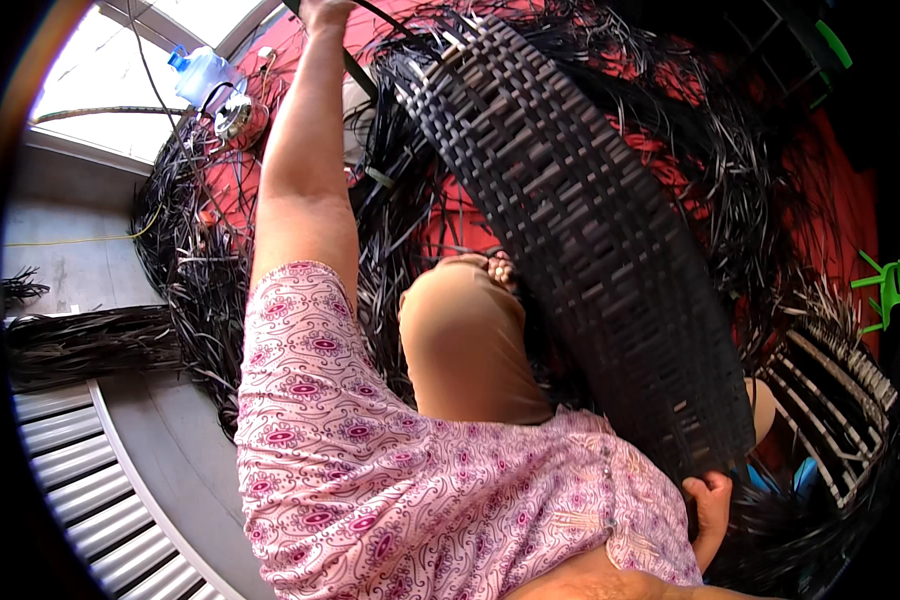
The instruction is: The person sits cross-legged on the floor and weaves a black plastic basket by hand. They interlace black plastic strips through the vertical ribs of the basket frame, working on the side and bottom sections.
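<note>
Left hand (322,12) is cut off at the top edge among loose black strips (185,250); its grip is impossible to tell. Right hand (708,512) grasps the lower end of the curved black woven wicker panel (570,230); it arcs across the person's lap, tightly plaited.

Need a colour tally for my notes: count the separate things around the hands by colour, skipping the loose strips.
Black: 1, the curved black woven panel
Blue: 1, the clear blue-capped plastic bottle
Green: 1, the small green plastic chair
Total: 3
</note>
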A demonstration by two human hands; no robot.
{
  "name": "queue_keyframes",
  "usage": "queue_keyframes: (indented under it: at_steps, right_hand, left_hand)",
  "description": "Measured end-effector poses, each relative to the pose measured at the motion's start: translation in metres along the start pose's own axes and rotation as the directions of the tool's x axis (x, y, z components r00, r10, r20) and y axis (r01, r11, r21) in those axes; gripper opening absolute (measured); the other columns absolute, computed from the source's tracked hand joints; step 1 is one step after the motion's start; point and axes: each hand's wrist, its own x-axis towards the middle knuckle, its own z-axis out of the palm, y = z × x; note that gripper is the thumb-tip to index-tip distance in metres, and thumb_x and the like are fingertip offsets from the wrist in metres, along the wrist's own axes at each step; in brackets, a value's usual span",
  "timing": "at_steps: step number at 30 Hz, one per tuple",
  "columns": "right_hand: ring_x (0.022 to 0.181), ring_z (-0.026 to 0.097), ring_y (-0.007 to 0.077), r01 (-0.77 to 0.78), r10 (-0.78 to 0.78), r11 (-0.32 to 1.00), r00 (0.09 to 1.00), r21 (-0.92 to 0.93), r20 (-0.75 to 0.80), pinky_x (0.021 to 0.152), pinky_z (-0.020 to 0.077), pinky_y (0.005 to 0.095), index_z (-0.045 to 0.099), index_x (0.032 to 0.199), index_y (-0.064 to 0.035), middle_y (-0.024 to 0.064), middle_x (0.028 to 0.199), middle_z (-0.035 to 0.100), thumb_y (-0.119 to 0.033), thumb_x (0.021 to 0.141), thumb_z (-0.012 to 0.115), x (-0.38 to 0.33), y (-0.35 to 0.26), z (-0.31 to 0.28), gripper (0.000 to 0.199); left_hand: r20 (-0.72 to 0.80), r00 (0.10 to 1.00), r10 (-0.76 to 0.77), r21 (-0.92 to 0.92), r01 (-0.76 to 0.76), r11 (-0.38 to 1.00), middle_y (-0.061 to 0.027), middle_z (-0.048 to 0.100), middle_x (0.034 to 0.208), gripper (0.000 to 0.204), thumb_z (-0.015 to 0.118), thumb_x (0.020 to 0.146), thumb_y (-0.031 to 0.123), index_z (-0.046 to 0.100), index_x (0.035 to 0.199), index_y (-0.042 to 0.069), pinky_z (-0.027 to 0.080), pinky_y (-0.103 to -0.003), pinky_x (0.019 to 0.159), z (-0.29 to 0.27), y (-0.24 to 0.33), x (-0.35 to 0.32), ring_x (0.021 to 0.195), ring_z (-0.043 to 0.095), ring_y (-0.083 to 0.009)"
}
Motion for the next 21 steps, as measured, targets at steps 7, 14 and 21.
queue_keyframes:
  at_steps: [7,14,21]
  right_hand:
    - [0.06,0.06,0.011,-0.185,0.186,0.98,0.983,0.072,0.002,0.058,0.0485,0.0267,0.071,0.078,0.0051,0.003,0.073,0.068,-0.005,0.065,0.072,0.003,-0.014,-0.001,0.016]
    - [0.065,0.063,0.0122,-0.145,0.148,0.961,0.989,0.235,0.003,0.062,0.0522,0.0282,0.072,0.085,0.0053,0.0042,0.08,0.071,-0.001,0.064,0.071,0.005,0.007,0.001,0.022]
    - [0.072,0.067,0.015,-0.124,0.096,0.928,0.991,0.35,0.097,0.066,0.0537,0.0275,0.069,0.105,0.0067,0.0065,0.093,0.073,-0.001,0.064,0.073,0.004,-0.022,0.012,0.042]
  left_hand:
    - [0.157,0.974,-0.163,-0.481,0.22,0.849,-0.0086,0.071,0.079,0.047,0.074,0.087,0.046,0.075,0.098,0.001,0.05,-0.026,0.059,0.013,0.012,0.017,0.06,0.061,-0.0152]
    - [0.59,0.801,-0.099,0.014,0.112,0.994,-0.0096,0.069,0.085,0.093,0.049,0.076,0.088,0.074,0.114,0.007,0.044,-0.043,0.09,0.039,-0.005,-0.123,0.089,0.058,-0.0238]
    - [0.085,0.88,0.467,0.486,-0.446,0.752,-0.0117,0.066,0.113,0.071,0.053,0.083,0.076,0.077,0.098,0.011,0.039,-0.046,0.099,-0.013,0.04,-0.179,0.112,0.059,-0.034]
